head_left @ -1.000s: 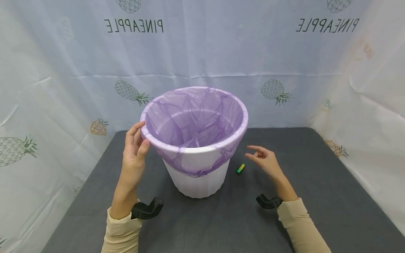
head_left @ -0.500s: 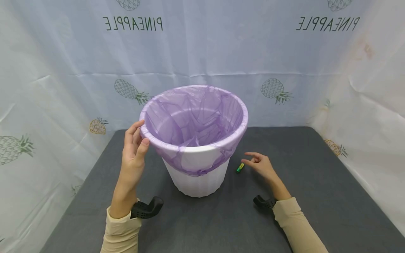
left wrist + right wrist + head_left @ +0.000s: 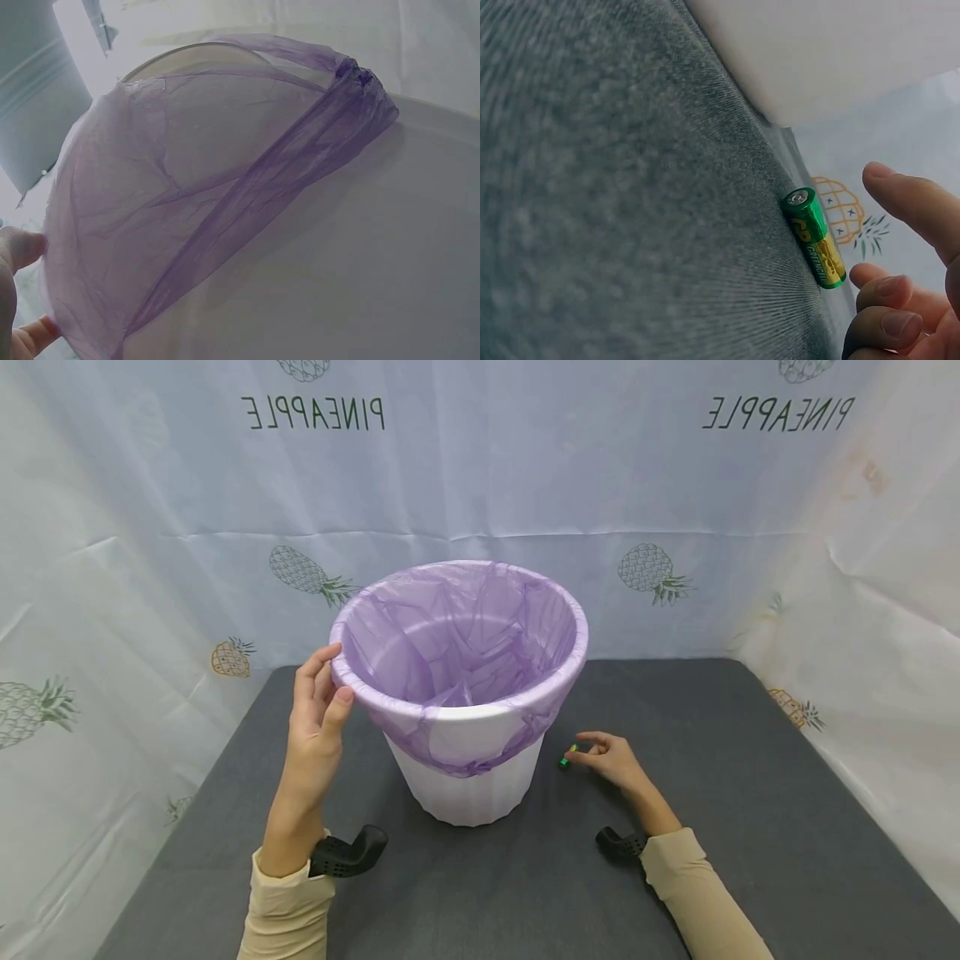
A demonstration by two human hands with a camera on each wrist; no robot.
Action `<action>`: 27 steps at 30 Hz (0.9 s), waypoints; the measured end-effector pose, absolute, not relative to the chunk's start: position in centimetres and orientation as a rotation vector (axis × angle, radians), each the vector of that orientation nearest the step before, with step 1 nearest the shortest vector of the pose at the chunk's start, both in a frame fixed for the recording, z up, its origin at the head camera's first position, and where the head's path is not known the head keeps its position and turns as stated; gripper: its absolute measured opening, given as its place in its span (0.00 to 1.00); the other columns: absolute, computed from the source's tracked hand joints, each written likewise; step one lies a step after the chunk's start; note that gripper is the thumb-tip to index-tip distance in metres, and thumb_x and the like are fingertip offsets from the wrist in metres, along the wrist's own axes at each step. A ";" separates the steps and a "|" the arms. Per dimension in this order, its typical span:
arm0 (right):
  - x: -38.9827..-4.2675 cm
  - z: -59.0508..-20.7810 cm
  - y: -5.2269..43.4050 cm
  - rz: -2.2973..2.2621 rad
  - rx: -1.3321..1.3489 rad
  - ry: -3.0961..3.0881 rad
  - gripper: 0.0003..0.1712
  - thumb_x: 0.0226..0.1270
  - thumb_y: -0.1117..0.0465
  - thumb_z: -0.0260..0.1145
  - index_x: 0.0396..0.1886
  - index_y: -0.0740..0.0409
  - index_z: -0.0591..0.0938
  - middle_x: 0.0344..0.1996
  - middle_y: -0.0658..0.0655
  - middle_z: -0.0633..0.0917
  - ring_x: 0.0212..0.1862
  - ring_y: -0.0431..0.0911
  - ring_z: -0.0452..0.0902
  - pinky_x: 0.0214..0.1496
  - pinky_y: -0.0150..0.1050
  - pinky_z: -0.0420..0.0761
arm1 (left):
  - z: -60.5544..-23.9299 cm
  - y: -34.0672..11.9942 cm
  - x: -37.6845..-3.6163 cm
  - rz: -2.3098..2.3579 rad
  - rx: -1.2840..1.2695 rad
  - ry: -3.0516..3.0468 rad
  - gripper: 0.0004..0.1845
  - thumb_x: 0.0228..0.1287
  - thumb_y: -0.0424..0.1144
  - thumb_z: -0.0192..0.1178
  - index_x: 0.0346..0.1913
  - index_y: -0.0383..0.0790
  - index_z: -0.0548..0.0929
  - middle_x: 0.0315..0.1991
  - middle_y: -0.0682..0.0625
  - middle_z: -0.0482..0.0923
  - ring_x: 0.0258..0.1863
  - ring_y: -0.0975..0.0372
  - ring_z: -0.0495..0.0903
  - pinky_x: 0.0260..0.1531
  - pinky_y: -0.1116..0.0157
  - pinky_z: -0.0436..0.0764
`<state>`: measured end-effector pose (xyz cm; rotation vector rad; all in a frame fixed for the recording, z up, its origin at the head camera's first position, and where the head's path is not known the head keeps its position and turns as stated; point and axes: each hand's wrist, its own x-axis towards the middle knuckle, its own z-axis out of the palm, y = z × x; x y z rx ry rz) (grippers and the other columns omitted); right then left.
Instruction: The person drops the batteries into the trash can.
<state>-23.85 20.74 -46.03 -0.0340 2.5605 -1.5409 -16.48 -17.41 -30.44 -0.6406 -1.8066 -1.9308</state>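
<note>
Left hand [image 3: 315, 727]: thumb and fingers pinching lined bin's rim [image 3: 352, 693]. Right hand [image 3: 611, 760]: low on table, loosely open, fingertips just beside green battery [image 3: 814, 237].

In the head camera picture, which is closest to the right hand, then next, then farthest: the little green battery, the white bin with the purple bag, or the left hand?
1. Small green and yellow battery, at the right hand's fingertips.
2. White plastic bin lined with a purple bag, just left of it.
3. Left hand, on the bin's far left rim.
</note>
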 end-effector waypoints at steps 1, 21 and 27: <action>-23.8 -46.1 20.7 -1.543 -0.037 2.556 0.33 0.59 0.54 0.70 0.61 0.67 0.74 0.14 0.43 0.71 0.17 0.34 0.59 0.24 0.30 0.63 | -30.4 -17.4 -16.5 -1.933 -0.635 -1.809 0.24 0.71 0.34 0.47 0.68 0.46 0.59 0.65 0.46 0.66 0.56 0.62 0.70 0.58 0.74 0.69; -23.9 -46.7 20.2 -1.394 -0.027 2.686 0.37 0.48 0.56 0.78 0.58 0.68 0.77 0.13 0.42 0.71 0.17 0.35 0.60 0.23 0.29 0.63 | -30.6 -17.4 -16.6 -1.936 -0.654 -1.795 0.24 0.71 0.34 0.47 0.68 0.46 0.59 0.64 0.47 0.67 0.55 0.63 0.70 0.58 0.73 0.68; -23.9 -46.6 19.8 -1.308 0.011 2.764 0.36 0.47 0.55 0.78 0.56 0.67 0.79 0.13 0.42 0.71 0.17 0.36 0.62 0.24 0.31 0.64 | -30.7 -17.5 -16.6 -1.929 -0.664 -1.792 0.24 0.71 0.35 0.48 0.68 0.46 0.60 0.64 0.48 0.67 0.55 0.63 0.70 0.58 0.73 0.68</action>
